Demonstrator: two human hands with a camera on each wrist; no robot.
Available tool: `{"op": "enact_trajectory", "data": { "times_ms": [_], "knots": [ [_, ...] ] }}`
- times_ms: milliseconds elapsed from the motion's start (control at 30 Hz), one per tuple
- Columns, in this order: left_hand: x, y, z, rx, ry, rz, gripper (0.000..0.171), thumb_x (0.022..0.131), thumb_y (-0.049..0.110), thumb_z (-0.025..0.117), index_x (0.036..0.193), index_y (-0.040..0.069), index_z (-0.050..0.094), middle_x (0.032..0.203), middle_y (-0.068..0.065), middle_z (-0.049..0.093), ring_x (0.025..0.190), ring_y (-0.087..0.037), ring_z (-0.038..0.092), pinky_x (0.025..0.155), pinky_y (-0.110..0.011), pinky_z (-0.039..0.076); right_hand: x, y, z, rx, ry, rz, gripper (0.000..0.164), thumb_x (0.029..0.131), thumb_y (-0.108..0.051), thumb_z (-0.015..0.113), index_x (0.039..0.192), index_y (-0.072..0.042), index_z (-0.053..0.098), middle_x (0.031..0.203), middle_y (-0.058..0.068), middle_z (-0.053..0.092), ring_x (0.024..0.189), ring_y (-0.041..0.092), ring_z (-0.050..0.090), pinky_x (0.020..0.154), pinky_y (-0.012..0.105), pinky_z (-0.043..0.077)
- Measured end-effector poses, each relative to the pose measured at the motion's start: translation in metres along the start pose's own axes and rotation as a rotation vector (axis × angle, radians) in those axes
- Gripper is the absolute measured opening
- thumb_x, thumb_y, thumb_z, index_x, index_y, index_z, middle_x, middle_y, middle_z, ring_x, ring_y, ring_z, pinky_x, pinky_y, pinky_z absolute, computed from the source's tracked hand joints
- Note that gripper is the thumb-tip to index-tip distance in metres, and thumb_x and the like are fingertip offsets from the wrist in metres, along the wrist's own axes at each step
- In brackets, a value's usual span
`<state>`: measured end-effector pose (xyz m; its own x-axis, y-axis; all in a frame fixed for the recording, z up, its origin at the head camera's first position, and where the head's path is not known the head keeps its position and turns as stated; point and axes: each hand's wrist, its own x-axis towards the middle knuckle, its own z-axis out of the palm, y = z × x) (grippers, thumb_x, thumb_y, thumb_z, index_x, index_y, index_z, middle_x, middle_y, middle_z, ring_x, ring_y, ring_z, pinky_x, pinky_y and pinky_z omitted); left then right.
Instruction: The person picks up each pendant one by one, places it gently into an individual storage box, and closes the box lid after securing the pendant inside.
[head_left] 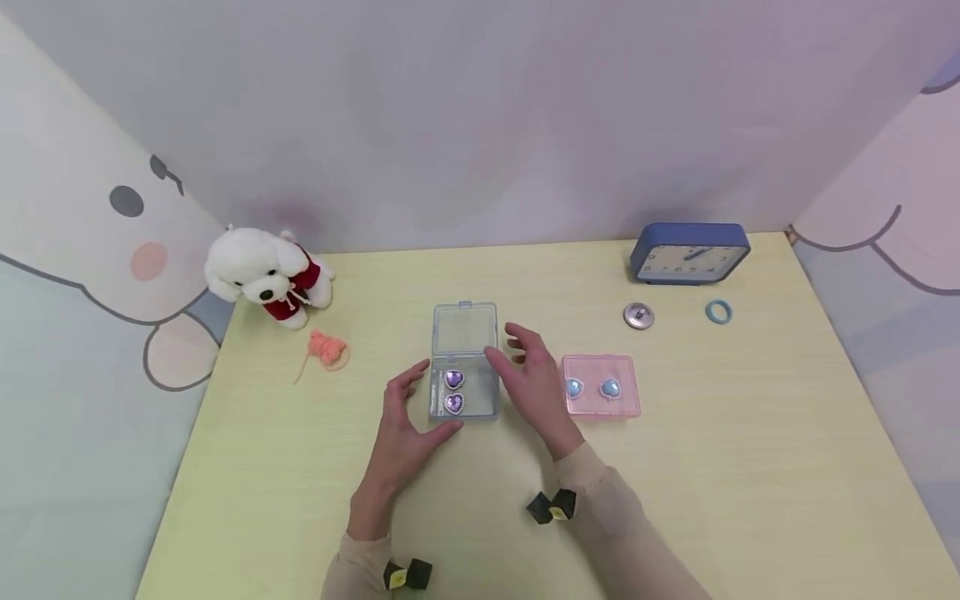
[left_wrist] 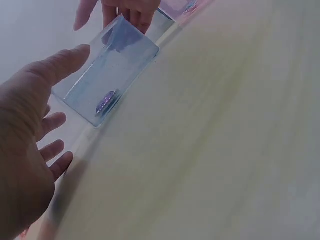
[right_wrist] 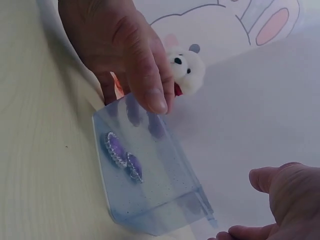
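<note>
A clear bluish plastic box lies with its hinged lid raised and tipped back. Two purple heart gems with beaded rims sit in its left part. My left hand frames the near left corner, thumb at the front edge and loosely spread fingers beside the left wall. On the other side, my right hand hovers by the lid's right edge, thumb and fingers apart around nothing. In the left wrist view, the left thumb overlaps the box's upper edge.
Right of the box lies a pink box with two blue heart gems inside. Farther back are a blue clock, a round metal piece and a blue ring. A plush dog and orange yarn lie left.
</note>
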<state>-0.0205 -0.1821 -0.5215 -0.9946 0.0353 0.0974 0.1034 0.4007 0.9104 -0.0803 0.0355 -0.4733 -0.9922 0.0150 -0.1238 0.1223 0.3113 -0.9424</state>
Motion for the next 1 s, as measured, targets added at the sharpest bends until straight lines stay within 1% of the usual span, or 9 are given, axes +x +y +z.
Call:
{"op": "enact_trajectory", "data": {
  "times_ms": [133, 300, 367, 567, 733, 867, 1000],
  "knots": [
    [0.003, -0.002, 0.001, -0.015, -0.018, -0.011, 0.094, 0.077, 0.022, 0.097, 0.150, 0.014, 0.039, 0.163, 0.005, 0.044, 0.147, -0.022, 0.040, 0.123, -0.051, 0.030, 0.006, 0.003, 0.004, 0.016, -0.010, 0.062, 0.065, 0.101, -0.041, 0.068, 0.153, -0.007, 0.052, 0.148, 0.016, 0.059, 0.122, 0.037, 0.064, 0.101, 0.053, 0.056],
    [0.007, -0.002, 0.002, -0.019, -0.039, -0.020, 0.091, 0.075, 0.020, 0.098, 0.146, 0.013, 0.041, 0.163, 0.003, 0.045, 0.150, -0.024, 0.040, 0.125, -0.051, 0.027, 0.012, 0.003, 0.006, 0.075, -0.024, 0.092, 0.066, 0.100, -0.041, 0.068, 0.153, -0.004, 0.052, 0.148, 0.012, 0.061, 0.127, 0.034, 0.062, 0.107, 0.051, 0.053],
    [0.008, -0.003, 0.001, -0.013, -0.042, -0.025, 0.090, 0.075, 0.019, 0.098, 0.144, 0.013, 0.041, 0.162, 0.002, 0.046, 0.151, -0.025, 0.040, 0.125, -0.051, 0.026, 0.014, 0.003, 0.007, 0.096, -0.030, 0.090, 0.066, 0.101, -0.039, 0.068, 0.152, -0.002, 0.052, 0.146, 0.014, 0.062, 0.129, 0.034, 0.061, 0.109, 0.050, 0.051],
    [0.009, -0.004, 0.000, -0.009, -0.057, -0.039, 0.089, 0.075, 0.018, 0.098, 0.142, 0.013, 0.041, 0.161, 0.002, 0.048, 0.150, -0.027, 0.041, 0.127, -0.051, 0.021, 0.016, 0.000, 0.007, 0.156, -0.023, 0.064, 0.060, 0.101, -0.032, 0.070, 0.149, 0.001, 0.055, 0.142, 0.019, 0.065, 0.126, 0.035, 0.063, 0.109, 0.050, 0.052],
    [0.011, -0.005, -0.001, -0.009, -0.064, -0.044, 0.088, 0.075, 0.018, 0.098, 0.142, 0.014, 0.042, 0.161, 0.002, 0.048, 0.149, -0.027, 0.042, 0.127, -0.051, 0.021, 0.014, -0.002, 0.004, 0.203, 0.002, 0.027, 0.051, 0.102, -0.031, 0.068, 0.144, -0.002, 0.062, 0.136, 0.016, 0.069, 0.124, 0.032, 0.064, 0.105, 0.050, 0.053],
    [0.011, -0.006, -0.001, -0.011, -0.066, -0.045, 0.088, 0.075, 0.016, 0.098, 0.142, 0.013, 0.042, 0.162, 0.002, 0.048, 0.149, -0.027, 0.043, 0.127, -0.050, 0.022, 0.010, -0.003, 0.000, 0.257, 0.023, -0.004, 0.042, 0.105, -0.031, 0.064, 0.135, -0.002, 0.069, 0.132, 0.014, 0.072, 0.125, 0.030, 0.065, 0.106, 0.049, 0.052],
    [0.010, -0.006, -0.001, -0.013, -0.071, -0.050, 0.088, 0.075, 0.015, 0.098, 0.143, 0.013, 0.041, 0.162, 0.002, 0.047, 0.149, -0.027, 0.042, 0.127, -0.050, 0.020, 0.005, -0.004, -0.004, 0.272, 0.016, -0.035, 0.041, 0.109, -0.033, 0.057, 0.126, 0.001, 0.073, 0.130, 0.015, 0.074, 0.125, 0.031, 0.065, 0.107, 0.049, 0.051]
  ]
}}
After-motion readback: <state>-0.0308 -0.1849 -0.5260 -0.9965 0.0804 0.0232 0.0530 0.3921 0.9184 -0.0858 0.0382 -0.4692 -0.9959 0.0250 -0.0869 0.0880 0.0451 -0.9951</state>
